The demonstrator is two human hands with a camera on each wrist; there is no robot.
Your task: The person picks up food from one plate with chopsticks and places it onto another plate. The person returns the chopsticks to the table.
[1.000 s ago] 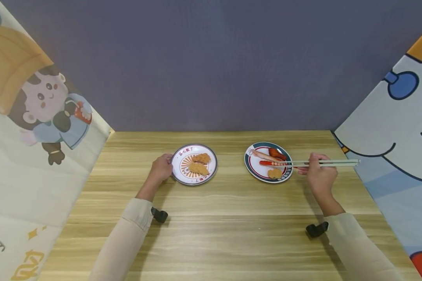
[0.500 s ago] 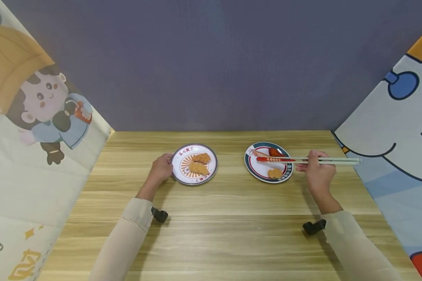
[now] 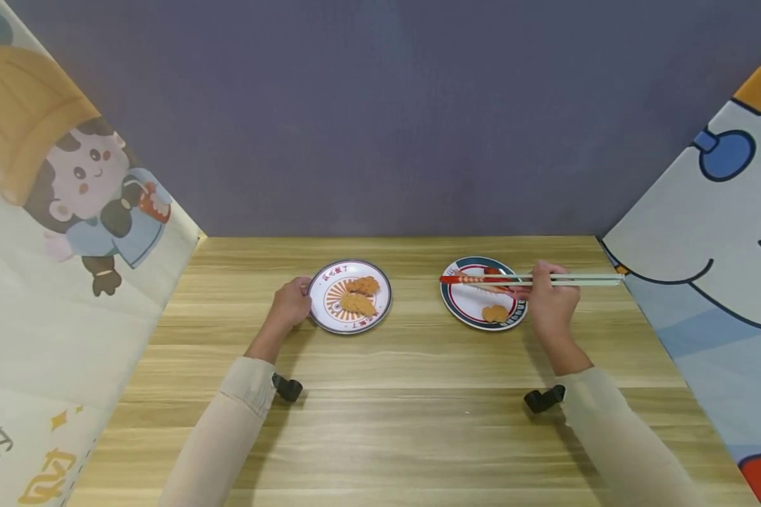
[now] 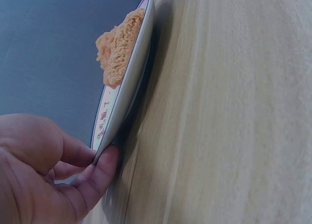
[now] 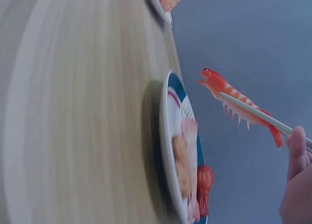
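Observation:
My left hand [image 3: 292, 301] pinches the left edge of a white plate [image 3: 327, 283] with red lettering. Two breaded fried chicken pieces [image 3: 358, 304] lie on it. In my right hand [image 3: 553, 304] is a pair of pale chopsticks [image 5: 263, 116]. Their tips grip a red shrimp [image 5: 217, 84] with white stripes, held up in the air over a second plate [image 3: 464, 308], which has a dark teal rim. That plate bears a golden nugget [image 3: 495, 313], a red-brown drumstick [image 5: 204, 179] and a long pale pink piece [image 5: 190, 158]. From the head view, the shrimp and chopsticks partly cover these.
Both plates stand toward the back of a wood-grain table [image 3: 406, 394], with a gap between them. A grey-purple wall [image 3: 393, 127] rises behind. Printed cartoon panels [image 3: 691, 232] flank the table on both sides. Small black devices [image 3: 287, 388] hang at both wrists.
My right hand has moved left and slightly away from me, carrying the shrimp in the chopsticks to the left edge of the teal-rimmed plate. The left hand and its plate have stayed put.

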